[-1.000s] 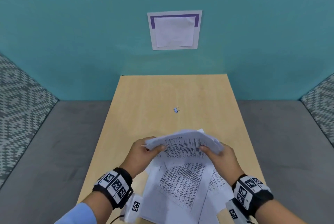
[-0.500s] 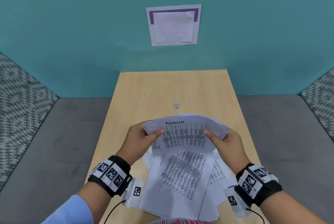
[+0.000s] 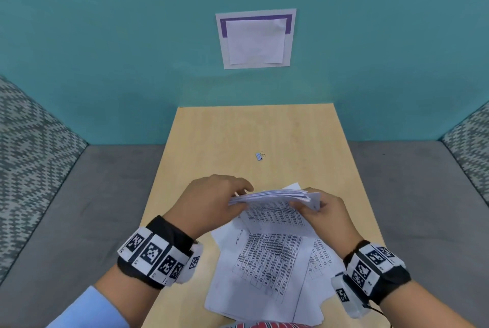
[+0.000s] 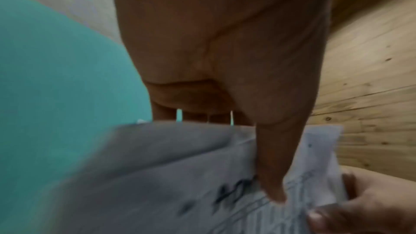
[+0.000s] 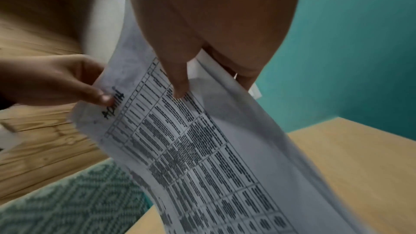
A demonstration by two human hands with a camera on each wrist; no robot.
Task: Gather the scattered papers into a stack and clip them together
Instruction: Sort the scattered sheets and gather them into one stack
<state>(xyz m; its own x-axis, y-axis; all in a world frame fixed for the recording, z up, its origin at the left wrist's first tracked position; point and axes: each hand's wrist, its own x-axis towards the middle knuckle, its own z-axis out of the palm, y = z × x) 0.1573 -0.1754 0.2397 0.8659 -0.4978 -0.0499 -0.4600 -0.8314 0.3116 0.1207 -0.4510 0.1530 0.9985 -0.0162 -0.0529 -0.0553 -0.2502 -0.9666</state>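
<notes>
Both hands hold up a bundle of printed papers (image 3: 275, 211) above the near half of the wooden table (image 3: 227, 132). My left hand (image 3: 222, 200) grips the bundle's left top corner, thumb on the printed face (image 4: 272, 184). My right hand (image 3: 320, 208) pinches the right top corner, its thumb on the table print (image 5: 180, 84). The papers (image 5: 202, 149) hang down and curve; their lower ends spread unevenly over the table edge (image 3: 264, 288). A small blue binder clip (image 3: 260, 156) lies alone on the table beyond the hands.
A teal wall (image 3: 105, 49) stands behind the table with a white and purple sheet (image 3: 256, 39) fixed on it. Grey floor (image 3: 105, 195) lies on both sides. Patterned panels (image 3: 29, 142) flank left and right.
The top edge of the bundle has tipped toward flat, so I see it edge-on now. My left hand has turned over the top corner, its back facing up.
</notes>
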